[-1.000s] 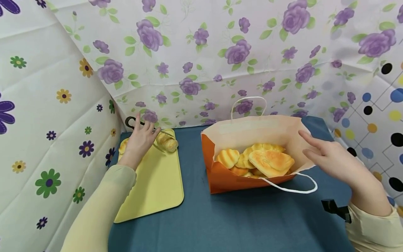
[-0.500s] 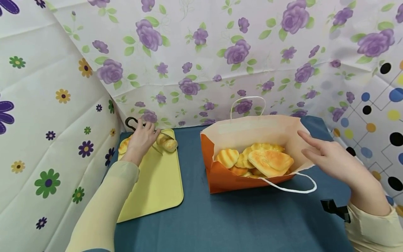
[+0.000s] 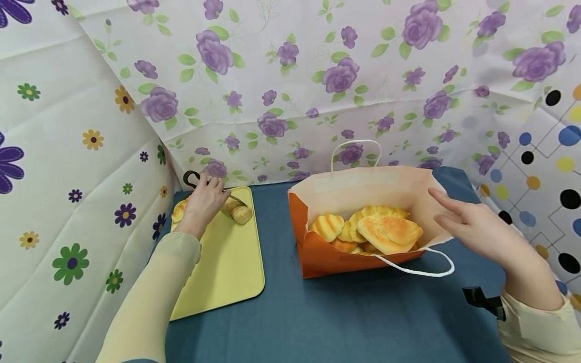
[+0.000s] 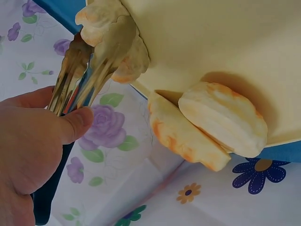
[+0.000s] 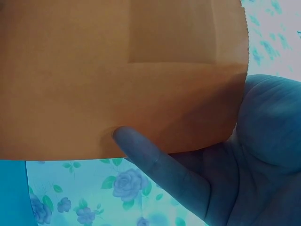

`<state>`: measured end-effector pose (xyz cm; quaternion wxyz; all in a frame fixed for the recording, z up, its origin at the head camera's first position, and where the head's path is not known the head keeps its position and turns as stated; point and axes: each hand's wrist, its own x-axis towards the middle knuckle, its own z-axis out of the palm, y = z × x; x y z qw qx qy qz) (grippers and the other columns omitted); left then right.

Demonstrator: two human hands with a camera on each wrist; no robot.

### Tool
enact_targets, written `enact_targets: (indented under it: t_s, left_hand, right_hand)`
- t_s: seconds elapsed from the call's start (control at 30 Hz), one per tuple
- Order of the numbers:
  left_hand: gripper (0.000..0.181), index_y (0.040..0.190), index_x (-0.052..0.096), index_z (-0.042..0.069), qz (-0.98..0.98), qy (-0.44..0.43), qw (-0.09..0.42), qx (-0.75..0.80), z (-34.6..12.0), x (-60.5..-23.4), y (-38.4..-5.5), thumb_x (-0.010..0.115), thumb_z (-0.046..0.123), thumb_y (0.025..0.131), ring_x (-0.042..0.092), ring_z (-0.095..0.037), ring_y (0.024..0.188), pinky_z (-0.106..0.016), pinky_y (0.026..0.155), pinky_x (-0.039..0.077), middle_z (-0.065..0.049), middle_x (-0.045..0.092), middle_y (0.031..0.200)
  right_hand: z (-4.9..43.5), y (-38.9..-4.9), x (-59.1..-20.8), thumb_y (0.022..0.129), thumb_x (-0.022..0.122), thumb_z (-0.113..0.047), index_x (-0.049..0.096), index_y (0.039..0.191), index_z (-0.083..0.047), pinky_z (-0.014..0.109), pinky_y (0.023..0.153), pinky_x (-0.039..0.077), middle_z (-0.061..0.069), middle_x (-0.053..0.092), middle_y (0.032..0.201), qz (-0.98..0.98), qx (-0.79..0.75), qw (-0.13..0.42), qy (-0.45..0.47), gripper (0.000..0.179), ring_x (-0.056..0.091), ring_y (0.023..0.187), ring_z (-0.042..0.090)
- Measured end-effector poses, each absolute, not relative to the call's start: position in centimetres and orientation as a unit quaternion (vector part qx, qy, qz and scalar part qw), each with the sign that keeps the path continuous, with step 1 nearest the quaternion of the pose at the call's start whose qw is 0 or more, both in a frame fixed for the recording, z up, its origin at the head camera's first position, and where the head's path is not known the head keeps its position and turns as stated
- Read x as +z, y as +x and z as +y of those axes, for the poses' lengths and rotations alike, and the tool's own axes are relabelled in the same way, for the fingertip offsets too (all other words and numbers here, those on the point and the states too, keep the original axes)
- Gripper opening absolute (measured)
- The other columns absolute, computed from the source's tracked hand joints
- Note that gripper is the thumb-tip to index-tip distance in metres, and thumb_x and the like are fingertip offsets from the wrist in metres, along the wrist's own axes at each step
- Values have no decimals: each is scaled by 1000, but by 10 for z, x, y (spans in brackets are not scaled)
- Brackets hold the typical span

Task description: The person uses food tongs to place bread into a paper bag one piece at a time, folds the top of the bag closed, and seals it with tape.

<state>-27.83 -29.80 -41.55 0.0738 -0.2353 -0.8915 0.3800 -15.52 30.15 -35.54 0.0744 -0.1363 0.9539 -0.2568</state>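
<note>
My left hand (image 3: 206,200) grips a pair of tongs (image 4: 77,70) with metal jaws and a black handle, at the tray's far end. One jaw lies across a knobbly bread roll (image 3: 240,213); in the left wrist view the other is beside the same roll (image 4: 129,63). Two pale bread pieces (image 4: 223,117) lie side by side at the tray's edge. At right, my right hand (image 3: 483,229) has its fingers straight against the side of an orange paper bag (image 3: 327,264). In the right wrist view one finger (image 5: 155,160) rests along the bag's wall (image 5: 94,94).
The yellow tray (image 3: 227,272) lies on a blue tablecloth (image 3: 290,312) at left. The wide-mouthed bag holds several breads (image 3: 390,233) and has white handles (image 3: 417,273). Flowered cloth (image 3: 272,75) rises behind the table.
The tongs' jaws have come down onto the bread roll, which has tilted and shifted slightly toward me. My left fingers have drawn in on the tongs. My right hand has barely moved.
</note>
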Motion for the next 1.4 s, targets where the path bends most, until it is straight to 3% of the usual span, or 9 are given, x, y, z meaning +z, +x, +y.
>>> enact_targets:
  t_s: [0.2, 0.27, 0.37, 0.57, 0.67, 0.8, 0.9, 1.1, 1.4]
  left_hand:
    - [30, 123, 72, 14, -902, -224, 76, 362, -302, -417, -276, 69, -7, 101, 58, -38, 111, -62, 108, 38, -17, 63, 113]
    - [32, 124, 71, 14, -906, -221, 76, 353, -303, -418, -275, 69, -8, 101, 57, -39, 112, -63, 109, 37, -17, 63, 114]
    - [35, 128, 71, 14, -912, -219, 80, 337, -304, -419, -275, 68, -8, 101, 57, -39, 114, -63, 109, 38, -18, 64, 118]
    - [38, 134, 71, 14, -927, -209, 82, 301, -307, -420, -270, 66, -7, 102, 54, -40, 118, -64, 112, 35, -20, 64, 124]
    - [40, 136, 71, 14, -934, -202, 89, 279, -311, -421, -264, 66, -8, 102, 55, -39, 116, -64, 112, 34, -20, 64, 121]
    - [40, 135, 70, 13, -947, -192, 98, 237, -318, -424, -256, 64, -9, 102, 55, -40, 110, -64, 106, 35, -20, 63, 115]
    - [42, 137, 69, 13, -956, -179, 96, 212, -322, -426, -251, 62, -10, 103, 54, -40, 109, -64, 102, 36, -20, 63, 117]
    - [42, 144, 65, 14, -971, -142, 102, 166, -329, -430, -239, 57, -5, 107, 53, -44, 110, -66, 100, 35, -23, 62, 124]
    - [60, 149, 61, 17, -983, -69, 169, 27, -332, -444, -211, 84, 11, 93, 52, -48, 118, -72, 99, 33, -25, 60, 128]
  right_hand:
    - [301, -157, -355, 117, 48, -34, 20, 173, -16, 36, 61, 39, 8, 66, 86, 954, -254, 76, -138, 66, 40, 56, 20]
    - [301, -157, -355, 117, 48, -33, 20, 173, -16, 37, 64, 41, 21, 73, 102, 954, -254, 73, -140, 65, 48, 62, 19]
    - [301, -158, -355, 116, 49, -32, 22, 172, -15, 38, 66, 42, 30, 71, 123, 954, -256, 68, -141, 65, 53, 68, 20]
    - [302, -158, -357, 116, 50, -33, 22, 172, -15, 36, 63, 41, 28, 71, 125, 952, -262, 67, -140, 65, 45, 60, 21]
    - [302, -159, -357, 116, 50, -32, 23, 172, -15, 36, 63, 41, 30, 70, 127, 953, -261, 64, -141, 65, 49, 64, 20]
    - [301, -158, -355, 116, 49, -33, 22, 173, -16, 35, 60, 39, 18, 72, 97, 954, -258, 66, -138, 65, 44, 58, 18]
    - [300, -158, -354, 117, 48, -34, 21, 173, -17, 35, 55, 36, 3, 56, 77, 954, -257, 70, -135, 65, 35, 49, 18]
    - [300, -158, -352, 117, 48, -33, 22, 173, -16, 35, 51, 35, 0, 43, 66, 955, -257, 67, -135, 64, 32, 44, 16]
    - [299, -158, -353, 117, 47, -33, 21, 173, -15, 35, 51, 34, 0, 43, 66, 953, -261, 72, -137, 64, 32, 45, 15]
